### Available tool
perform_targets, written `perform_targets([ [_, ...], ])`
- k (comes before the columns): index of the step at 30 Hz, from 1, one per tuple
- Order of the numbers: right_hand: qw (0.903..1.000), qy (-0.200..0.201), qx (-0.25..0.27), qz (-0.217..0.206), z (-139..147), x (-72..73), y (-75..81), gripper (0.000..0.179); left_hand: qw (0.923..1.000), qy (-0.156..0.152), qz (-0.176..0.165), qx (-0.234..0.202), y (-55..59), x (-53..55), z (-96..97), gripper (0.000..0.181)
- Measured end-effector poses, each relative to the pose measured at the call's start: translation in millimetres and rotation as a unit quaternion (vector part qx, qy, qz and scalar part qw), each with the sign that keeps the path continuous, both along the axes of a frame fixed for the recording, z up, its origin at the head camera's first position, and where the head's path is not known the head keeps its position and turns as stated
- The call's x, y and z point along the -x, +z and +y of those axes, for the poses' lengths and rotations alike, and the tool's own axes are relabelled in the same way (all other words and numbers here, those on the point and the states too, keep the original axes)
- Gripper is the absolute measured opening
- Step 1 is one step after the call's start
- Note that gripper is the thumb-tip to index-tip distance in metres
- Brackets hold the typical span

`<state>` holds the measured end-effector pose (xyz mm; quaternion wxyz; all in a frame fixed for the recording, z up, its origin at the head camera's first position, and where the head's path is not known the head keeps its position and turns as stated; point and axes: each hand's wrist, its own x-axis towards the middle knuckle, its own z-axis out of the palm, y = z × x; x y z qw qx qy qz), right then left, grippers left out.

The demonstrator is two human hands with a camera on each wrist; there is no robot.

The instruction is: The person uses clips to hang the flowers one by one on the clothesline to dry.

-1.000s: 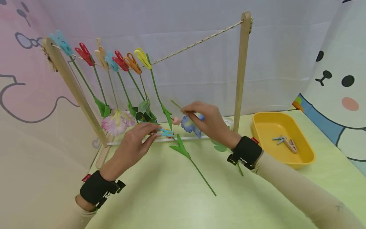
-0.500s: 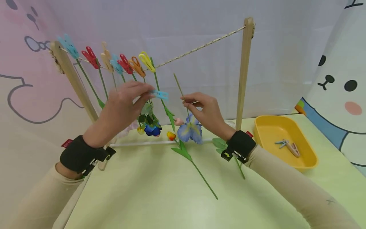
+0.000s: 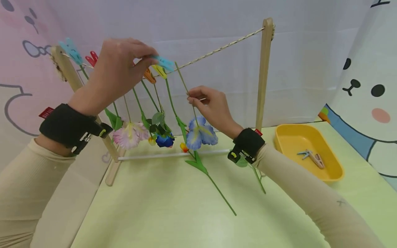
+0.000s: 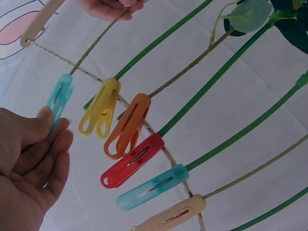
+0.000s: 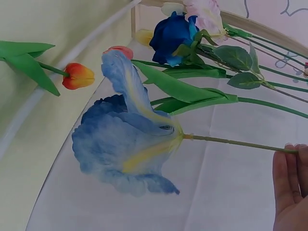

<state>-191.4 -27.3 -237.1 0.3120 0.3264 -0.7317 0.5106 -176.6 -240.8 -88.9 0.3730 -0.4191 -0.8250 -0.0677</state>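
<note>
My left hand (image 3: pixel 119 65) pinches a light blue clothespin (image 3: pixel 164 63) between thumb and fingers, just right of the yellow clothespin (image 4: pixel 100 108) on the rope (image 3: pixel 217 51). Upside down, a blue artificial iris (image 3: pixel 201 134) hangs from my right hand (image 3: pixel 212 105), which pinches its thin stem (image 5: pixel 231 142) partway up. The stem's top end reaches the rope and meets the tip of the light blue clothespin in the left wrist view; whether the clothespin's jaws are around it I cannot tell. In the head view my left hand hides some of the pegged stems.
Several clothespins hold flowers head down along the rope's left part, between two wooden posts (image 3: pixel 262 79). A red-yellow tulip (image 3: pixel 198 165) lies on the table (image 3: pixel 149 206). Another green stem (image 3: pixel 258 181) lies under my right wrist. The yellow tray (image 3: pixel 286 151) at right holds two clothespins.
My left hand has risen with the light blue clothespin, from low over the table to the rope. My right hand has lifted the iris and shifted slightly left, bringing its stem up to the rope.
</note>
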Motion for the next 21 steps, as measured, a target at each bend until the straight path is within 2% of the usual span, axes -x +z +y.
perform_targets([
  [4,1.0,0.001,0.006,-0.004,-3,4.6,1.3,0.018,0.9994,0.006,-0.022,0.025,12.9,5.5,-0.5,0.019],
  [8,1.0,0.003,0.006,0.001,-7,23.6,-7.4,0.02,0.9975,0.013,-0.047,0.051,20.5,12.1,0.4,0.02],
  [11,1.0,0.005,0.006,-0.002,-11,37.6,-14.3,0.02,0.9956,0.03,-0.062,0.062,23.9,15.5,1.6,0.021],
  [13,0.9999,0.009,0.008,-0.006,-13,41.4,-16.8,0.02,0.9937,0.045,-0.073,0.071,25.8,16.7,3.0,0.022],
  [19,0.9999,-0.002,0.008,-0.015,-19,39.5,-15.2,0.019,0.9837,0.096,-0.118,0.096,27.2,18.1,8.5,0.024],
  [21,0.9998,-0.002,0.009,-0.015,-20,34.1,-11.5,0.019,0.9829,0.097,-0.123,0.097,26.5,19.1,9.3,0.023],
])
